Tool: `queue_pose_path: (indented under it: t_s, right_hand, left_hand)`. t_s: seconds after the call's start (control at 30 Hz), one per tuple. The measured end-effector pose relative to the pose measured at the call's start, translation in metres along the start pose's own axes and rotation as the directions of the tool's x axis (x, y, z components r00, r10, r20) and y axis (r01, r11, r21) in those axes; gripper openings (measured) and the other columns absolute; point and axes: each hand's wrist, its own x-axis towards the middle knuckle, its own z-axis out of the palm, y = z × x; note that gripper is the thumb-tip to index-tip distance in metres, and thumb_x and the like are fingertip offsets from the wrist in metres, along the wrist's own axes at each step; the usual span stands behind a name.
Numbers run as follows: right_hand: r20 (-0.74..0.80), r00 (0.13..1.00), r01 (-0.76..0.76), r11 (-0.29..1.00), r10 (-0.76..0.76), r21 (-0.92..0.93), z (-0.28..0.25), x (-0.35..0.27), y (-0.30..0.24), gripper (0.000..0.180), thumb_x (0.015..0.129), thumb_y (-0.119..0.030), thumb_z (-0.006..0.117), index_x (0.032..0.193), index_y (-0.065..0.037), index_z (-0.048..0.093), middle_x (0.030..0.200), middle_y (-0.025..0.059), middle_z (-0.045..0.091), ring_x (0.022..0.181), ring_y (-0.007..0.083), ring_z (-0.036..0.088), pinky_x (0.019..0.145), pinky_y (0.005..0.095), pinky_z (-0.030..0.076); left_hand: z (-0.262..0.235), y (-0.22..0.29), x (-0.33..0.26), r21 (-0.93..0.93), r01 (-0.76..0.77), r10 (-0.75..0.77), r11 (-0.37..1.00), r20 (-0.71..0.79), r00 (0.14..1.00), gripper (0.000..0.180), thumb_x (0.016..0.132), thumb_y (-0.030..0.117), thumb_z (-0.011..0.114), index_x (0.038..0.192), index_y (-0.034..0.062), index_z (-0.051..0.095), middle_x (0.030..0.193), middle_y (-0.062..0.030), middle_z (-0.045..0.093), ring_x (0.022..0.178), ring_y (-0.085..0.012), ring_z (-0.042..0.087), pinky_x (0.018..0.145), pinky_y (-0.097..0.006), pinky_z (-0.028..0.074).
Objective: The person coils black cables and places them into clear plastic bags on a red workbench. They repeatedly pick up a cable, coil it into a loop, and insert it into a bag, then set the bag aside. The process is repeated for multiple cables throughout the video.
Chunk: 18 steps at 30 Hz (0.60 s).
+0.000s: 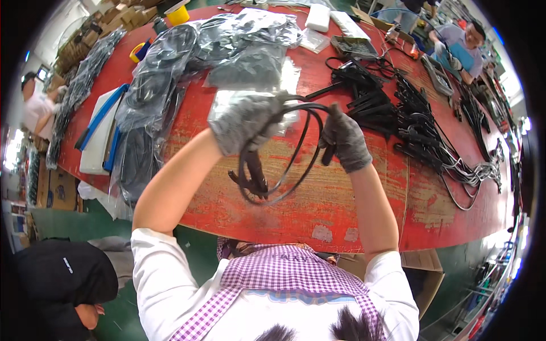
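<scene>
Both hands gloved in grey knit, raised above the red surface [318,210]. Left hand [245,126] clenched around the top of a black cable [284,170], which hangs down from it in several loose loops, thin, glossy, roughly oval coil; a thicker black plug end dangles inside the loops near the bottom left. Right hand [344,139] grip closed on the same cable at the right side of the coil, a short dark end sticking out below the fist. Coil held in the air between the two hands, not touching the surface. Surface paint worn to bare wood under the hands. Behind the left hand, clear plastic bags [170,74] of dark cables piled up. To the right, a heap of loose black cables [409,125] spread along the surface. Yellow tape roll [177,13] at the far edge. Another person [460,42] works at the far right end.
</scene>
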Motion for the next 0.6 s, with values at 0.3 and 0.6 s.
queue_pose_path:
  t_s: [0.3,0.6]
  right_hand:
    - [-0.025,0.969,-0.174,0.752,0.245,0.636,-0.025,-0.042,0.115,0.042,0.088,-0.035,0.052,0.11,0.0,0.05,0.107,0.015,0.056,0.098,0.0303,0.056,0.089,0.0426,0.046]
    - [-0.266,0.934,-0.182,0.324,-0.238,-0.928,-0.011,-0.081,0.156,0.035,0.08,-0.028,0.061,0.105,-0.007,0.048,0.109,0.015,0.052,0.102,0.0355,0.051,0.079,0.0473,0.042]
  left_hand:
    - [0.076,-0.142,-0.006,0.981,-0.179,0.007,0.077,0.179,0.984,0.038,0.083,0.044,0.051,0.082,0.0061,0.054,0.064,-0.0162,0.06,0.058,-0.0295,0.062,0.048,-0.042,0.046]
    - [0.071,-0.27,-0.044,0.963,-0.227,0.098,0.145,0.215,0.972,0.037,0.08,0.043,0.054,0.083,0.0063,0.058,0.072,-0.0125,0.061,0.07,-0.0284,0.062,0.059,-0.041,0.047]
